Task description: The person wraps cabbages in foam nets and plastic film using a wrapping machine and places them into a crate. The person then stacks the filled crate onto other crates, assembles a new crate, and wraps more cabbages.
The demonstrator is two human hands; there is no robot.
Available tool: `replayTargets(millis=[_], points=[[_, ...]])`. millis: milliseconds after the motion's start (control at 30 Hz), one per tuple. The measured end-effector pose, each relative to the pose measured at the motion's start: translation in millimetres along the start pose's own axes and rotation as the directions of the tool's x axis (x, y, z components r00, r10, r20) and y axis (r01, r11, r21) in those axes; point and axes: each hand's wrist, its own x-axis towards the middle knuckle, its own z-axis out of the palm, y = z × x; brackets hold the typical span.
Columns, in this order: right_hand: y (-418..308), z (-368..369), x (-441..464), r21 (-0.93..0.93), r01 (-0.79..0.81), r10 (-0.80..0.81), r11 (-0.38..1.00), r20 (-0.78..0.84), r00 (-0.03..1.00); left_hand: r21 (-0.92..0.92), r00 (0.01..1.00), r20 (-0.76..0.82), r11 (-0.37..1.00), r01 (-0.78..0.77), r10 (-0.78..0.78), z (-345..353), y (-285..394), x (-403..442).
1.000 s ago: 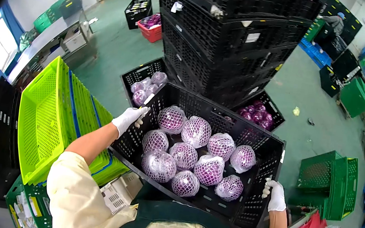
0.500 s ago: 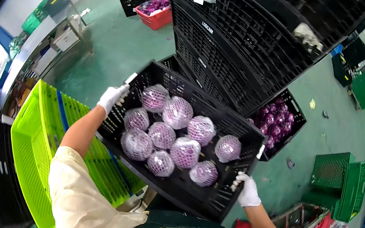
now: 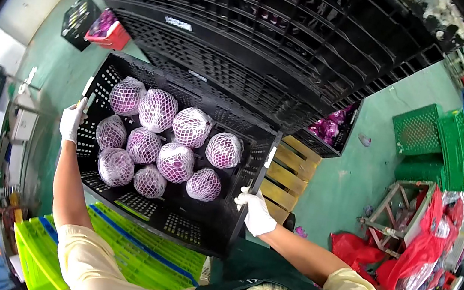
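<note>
The black crate [image 3: 188, 212], holding netted purple cabbages [image 3: 175, 162], is held between the person's left hand [image 3: 72, 121], curled onto its left end, and right hand [image 3: 258, 212], gripping the right (both white-gloved). I see stacked crates [image 3: 227, 20] just beyond.

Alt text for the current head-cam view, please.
White-gloved left hand and right hand grip opposite ends of a black crate holding ten net-wrapped purple vegetables. Tall stacked black crates stand beyond; lime-green crates show below, at lower left.
</note>
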Motion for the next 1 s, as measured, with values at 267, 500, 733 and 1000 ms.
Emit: replayTargets(millis=[267, 500, 733, 1000], points=[[8.1, 19.5, 24.4, 0.190, 0.025, -0.037, 0.981, 0.058, 0.998, 0.174, 0.986, -0.066, 0.975, -0.138, 0.151, 106.0, -35.5, 101.9], [-11.3, 11.8, 36.9, 0.341, 0.000, -0.041, 0.940, 0.114, 0.993, 0.043, 0.991, -0.056, 0.992, -0.119, 0.121, 117.6, -41.0, 130.6], [-11.6, 21.6, 40.0, 0.291, 0.051, -0.047, 0.956, -0.020, 0.999, 0.131, 0.982, -0.058, 0.977, -0.169, 0.178, 122.0, -45.0, 131.2], [-19.0, 29.9, 45.7, 0.378, -0.094, 0.122, 0.921, -0.051, 0.991, 0.178, 0.982, -0.065, 0.970, -0.165, 0.179, 120.2, -42.1, 131.5]])
